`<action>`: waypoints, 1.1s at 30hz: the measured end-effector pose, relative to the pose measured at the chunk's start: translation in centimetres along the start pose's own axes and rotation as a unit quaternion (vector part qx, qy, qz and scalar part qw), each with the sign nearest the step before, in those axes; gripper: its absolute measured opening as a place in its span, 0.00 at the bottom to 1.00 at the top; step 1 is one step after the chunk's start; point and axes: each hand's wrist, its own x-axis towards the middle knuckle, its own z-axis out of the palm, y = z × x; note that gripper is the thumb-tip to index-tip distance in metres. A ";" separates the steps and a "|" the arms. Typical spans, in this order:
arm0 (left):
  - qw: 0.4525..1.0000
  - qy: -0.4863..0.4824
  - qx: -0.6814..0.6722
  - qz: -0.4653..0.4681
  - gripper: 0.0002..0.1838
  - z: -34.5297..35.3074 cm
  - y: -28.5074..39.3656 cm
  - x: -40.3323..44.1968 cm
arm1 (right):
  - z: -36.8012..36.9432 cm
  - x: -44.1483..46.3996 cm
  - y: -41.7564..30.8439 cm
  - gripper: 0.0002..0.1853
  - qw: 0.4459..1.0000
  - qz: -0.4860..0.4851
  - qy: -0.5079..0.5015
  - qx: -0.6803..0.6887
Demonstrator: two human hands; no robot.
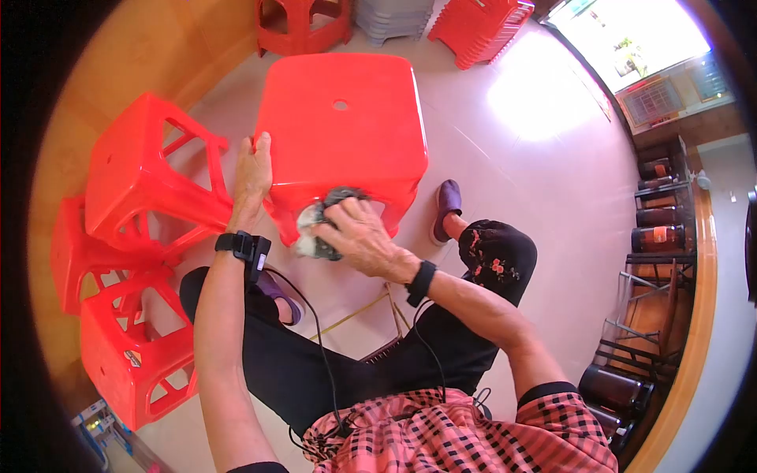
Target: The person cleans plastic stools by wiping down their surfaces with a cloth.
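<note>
A red plastic stool (341,130) with a small hole in its seat stands upright between my knees. At the seat's left edge, my left hand (254,169) grips the stool, the thumb and fingertips showing near the corner. My right hand (361,235) is closed on a dark grey and white cloth (318,223), which it holds against the stool's near side, just below the seat edge. The cloth partly covers the opening between the near legs. Both wrists wear black straps, with a small black device on the left one.
Several red stools (126,177) lie tipped or stand along the left wall. Stacked grey stools (392,20) and red stools (481,30) are at the back. On the right, racks hold dark containers (659,238). A cable hangs over my lap.
</note>
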 end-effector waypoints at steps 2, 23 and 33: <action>1.000 -0.010 -0.012 -0.009 0.29 -0.4 0.8 -0.2 | -1.5 -1.7 1.2 0.13 1.000 0.024 0.012 -0.006; 1.000 -0.004 -0.018 0.018 0.27 -0.9 0.1 -0.3 | 20.3 -14.2 5.0 0.27 0.775 0.578 0.170 0.191; 0.999 0.009 -0.030 -0.009 0.30 -0.7 1.0 -0.6 | 17.7 -15.4 5.4 0.25 0.766 0.585 0.113 0.239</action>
